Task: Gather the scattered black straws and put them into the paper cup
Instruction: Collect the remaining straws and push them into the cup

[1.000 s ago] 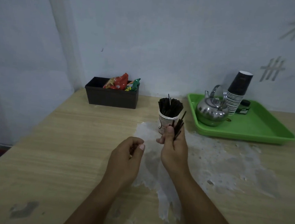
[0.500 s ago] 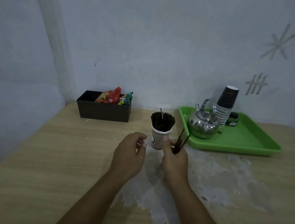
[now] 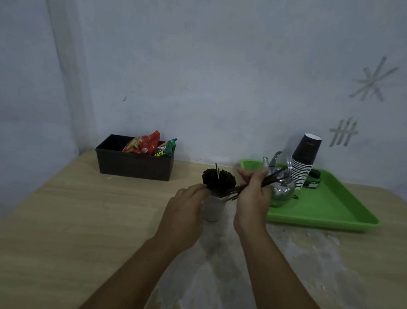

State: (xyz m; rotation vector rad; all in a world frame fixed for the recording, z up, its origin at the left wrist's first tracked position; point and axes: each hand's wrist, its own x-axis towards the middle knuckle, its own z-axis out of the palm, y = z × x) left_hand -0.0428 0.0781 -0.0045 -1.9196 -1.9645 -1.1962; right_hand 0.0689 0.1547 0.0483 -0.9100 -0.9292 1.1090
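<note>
Now the right hand (image 3: 252, 197) pinches a small bunch of straws (image 3: 266, 181) — they lie nearly level, slanting from beside the cup's (image 3: 214, 208) rim up to the right, across the front of the kettle (image 3: 282, 189). The near ends of the bunch sit just beside the cup's mouth, at its right edge. The left hand (image 3: 183, 209) is curled against the cup's left side, its fingertips up at the rim where the packed straws begin; whether it truly grips the cup or only rests on it I cannot tell. The cup stands upright on the table (image 3: 59, 216), between the two hands, already crammed with black straws, one of them poking up taller than the rest. Behind it to the left sits a dark box (image 3: 133, 166) holding snack packets (image 3: 149, 146). To the right a green tray (image 3: 327, 213) carries the kettle, a leaning stack of cups (image 3: 303, 162) and a small dark jar (image 3: 312, 180). A pale, patchy stain spreads over the table under the forearms.
</note>
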